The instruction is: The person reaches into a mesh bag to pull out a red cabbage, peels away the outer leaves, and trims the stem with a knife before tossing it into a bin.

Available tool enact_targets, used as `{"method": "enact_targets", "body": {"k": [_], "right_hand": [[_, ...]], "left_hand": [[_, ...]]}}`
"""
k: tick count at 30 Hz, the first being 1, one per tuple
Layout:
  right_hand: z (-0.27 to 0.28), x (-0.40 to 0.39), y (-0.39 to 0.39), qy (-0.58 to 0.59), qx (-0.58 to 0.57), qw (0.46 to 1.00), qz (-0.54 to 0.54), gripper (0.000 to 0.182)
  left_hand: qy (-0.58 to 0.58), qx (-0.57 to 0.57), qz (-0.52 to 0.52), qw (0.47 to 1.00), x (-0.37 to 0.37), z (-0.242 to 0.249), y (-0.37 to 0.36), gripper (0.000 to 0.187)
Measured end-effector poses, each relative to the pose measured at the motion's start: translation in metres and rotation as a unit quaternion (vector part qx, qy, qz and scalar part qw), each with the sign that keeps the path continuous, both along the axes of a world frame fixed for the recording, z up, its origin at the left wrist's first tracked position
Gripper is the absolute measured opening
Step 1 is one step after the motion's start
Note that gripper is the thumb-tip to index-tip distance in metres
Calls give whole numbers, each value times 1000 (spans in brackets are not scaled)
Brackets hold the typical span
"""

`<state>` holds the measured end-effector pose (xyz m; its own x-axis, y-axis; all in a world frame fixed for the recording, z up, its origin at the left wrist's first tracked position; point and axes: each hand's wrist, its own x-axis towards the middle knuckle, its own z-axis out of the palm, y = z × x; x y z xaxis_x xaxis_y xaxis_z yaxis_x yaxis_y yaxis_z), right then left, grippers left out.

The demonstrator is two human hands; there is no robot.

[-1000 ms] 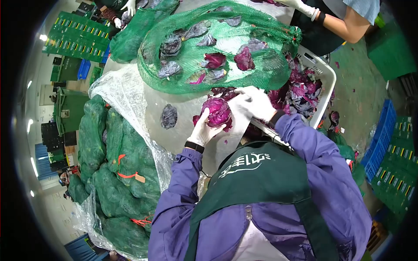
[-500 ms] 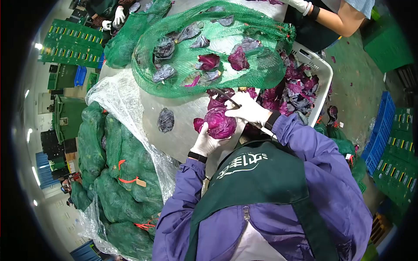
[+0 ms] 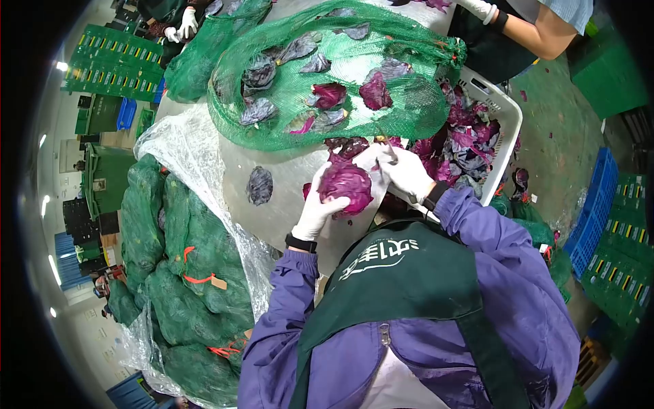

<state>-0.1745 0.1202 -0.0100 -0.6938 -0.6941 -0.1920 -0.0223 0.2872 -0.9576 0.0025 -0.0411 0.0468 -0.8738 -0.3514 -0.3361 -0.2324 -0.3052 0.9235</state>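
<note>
My left hand (image 3: pixel 315 208), in a white glove, is wrapped round a red cabbage (image 3: pixel 349 187) from its left and lower side, above the metal tabletop (image 3: pixel 238 221). Just right of the cabbage, my right hand (image 3: pixel 407 172), also gloved, is closed with its fingers bent. It grips a dark, slim knife (image 3: pixel 390 159), mostly hidden by the fingers. A loose purple-grey leaf (image 3: pixel 259 186) lies on the table left of the cabbage. Dark red leaves (image 3: pixel 349 146) lie just beyond it, by the edge of the green net bag (image 3: pixel 293 140).
Loose leaves are scattered on the net bag. A white crate (image 3: pixel 507 146) of purple leaves stands at the right. Stacked full net sacks (image 3: pixel 197 266) and plastic wrap (image 3: pixel 194 157) are at the left. Across the table are one person's arm (image 3: pixel 524 34) and another person's gloved hands (image 3: pixel 187 26).
My right hand has drawn a little right and down, away from the cabbage. My left hand has turned the cabbage, its thumb now across the lower front.
</note>
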Motion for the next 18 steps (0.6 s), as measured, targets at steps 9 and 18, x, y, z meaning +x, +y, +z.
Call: {"method": "enact_targets", "body": {"k": [9, 18], "right_hand": [[7, 22, 18, 212, -40, 972, 96, 56], [20, 15, 0, 379, 37, 909, 169, 64]], "left_hand": [[-41, -423, 28, 905, -14, -56, 21, 105], [-27, -219, 29, 975, -28, -67, 13, 106]]}}
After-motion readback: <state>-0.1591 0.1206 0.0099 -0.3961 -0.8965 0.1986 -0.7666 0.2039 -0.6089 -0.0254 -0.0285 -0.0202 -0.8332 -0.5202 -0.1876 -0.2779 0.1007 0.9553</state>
